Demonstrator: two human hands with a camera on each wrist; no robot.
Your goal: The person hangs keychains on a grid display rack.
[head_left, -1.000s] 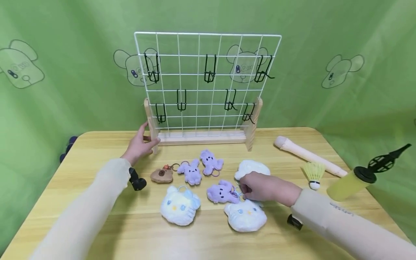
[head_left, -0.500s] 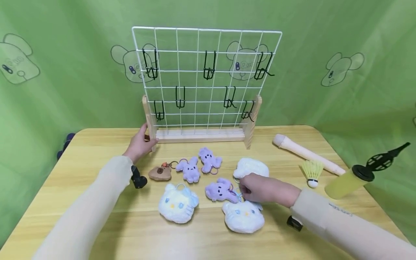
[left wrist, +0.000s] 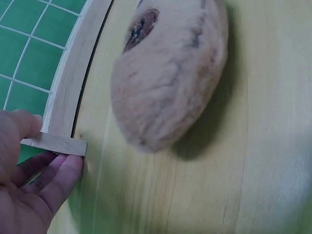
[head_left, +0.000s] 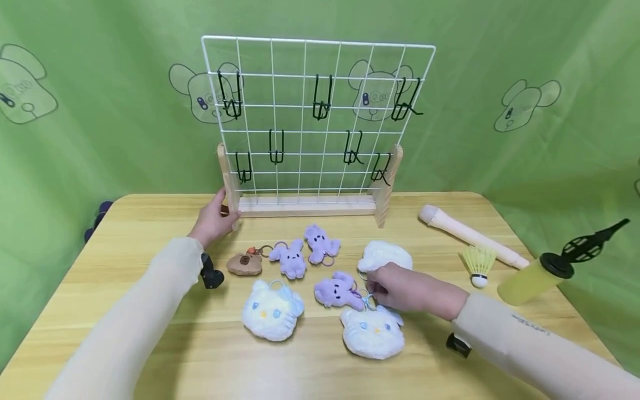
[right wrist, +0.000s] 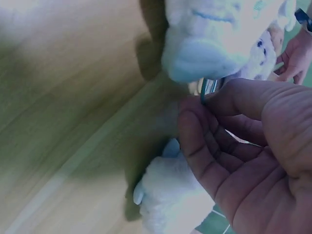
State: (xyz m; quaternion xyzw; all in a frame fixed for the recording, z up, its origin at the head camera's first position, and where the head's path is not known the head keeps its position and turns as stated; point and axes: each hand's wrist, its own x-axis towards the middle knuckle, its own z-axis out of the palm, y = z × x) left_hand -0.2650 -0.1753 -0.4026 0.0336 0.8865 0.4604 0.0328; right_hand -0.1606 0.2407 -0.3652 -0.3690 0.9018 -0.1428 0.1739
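One ring [right wrist: 203, 91] pinched in front of the rack [head_left: 307, 209]

The blue ring is pinched between thumb and forefinger of the right hand [head_left: 400, 286], which is angled inward from the rack's right side. To it the white cat toy [head_left: 372, 336], well in front of the rack, seems fastened. Light, soft and hardly breakable, the toy is probably best held by its stiffer ring. The rack's left leg [head_left: 228, 172] is gripped low by the left hand [head_left: 212, 223], thumb and fingers on opposite faces.

On the wooden table [head_left: 200, 361] are set a rack [head_left: 307, 210], a brown plush [head_left: 244, 265], three purple plushes [head_left: 290, 261] and three white plushes [head_left: 270, 316]; rightward, a microphone [head_left: 472, 236], shuttlecock [head_left: 478, 262] and yellow cylinder [head_left: 530, 282] are placed.
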